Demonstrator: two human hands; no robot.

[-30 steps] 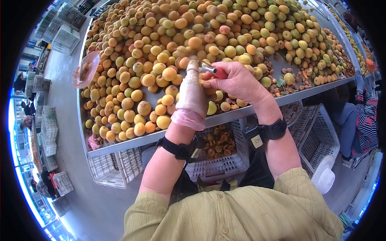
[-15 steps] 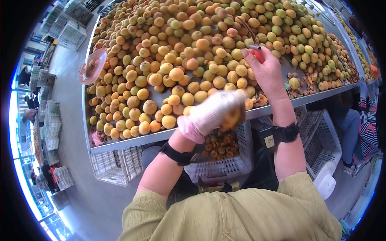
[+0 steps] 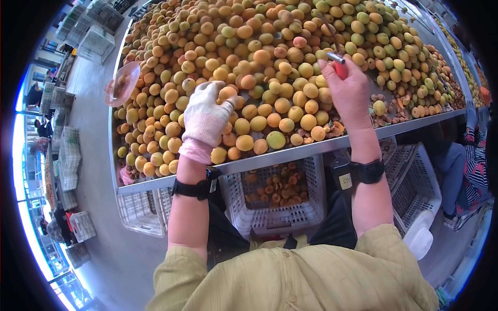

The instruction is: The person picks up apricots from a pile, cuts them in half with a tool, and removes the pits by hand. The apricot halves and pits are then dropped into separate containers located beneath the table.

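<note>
Yellow-orange fruits (image 3: 258, 123) lie in a large heap on a metal table (image 3: 290, 156). My left hand (image 3: 207, 111), in a white glove with a pink cuff, is among them at the front left, its fingers curled round an orange fruit (image 3: 227, 94). Bare, my right hand (image 3: 350, 93) is closed on a red-handled tool (image 3: 340, 68) with a metal collar, raised over the heap at the right. A thin curved part extends up from the tool. Fruit scraps (image 3: 399, 110) lie to the right of that hand.
Below the table edge a crate (image 3: 282, 220) holds halved fruits. More crates stand left (image 3: 136, 215) and right (image 3: 417, 181) of it. A clear pink scoop (image 3: 123, 84) rests at the table's left edge. A person in striped clothing (image 3: 476, 171) is at the far right.
My left hand has moved from above the crate up and left into the heap, onto a fruit. The dark, blurred thing it held is gone from it. My right hand has shifted slightly.
</note>
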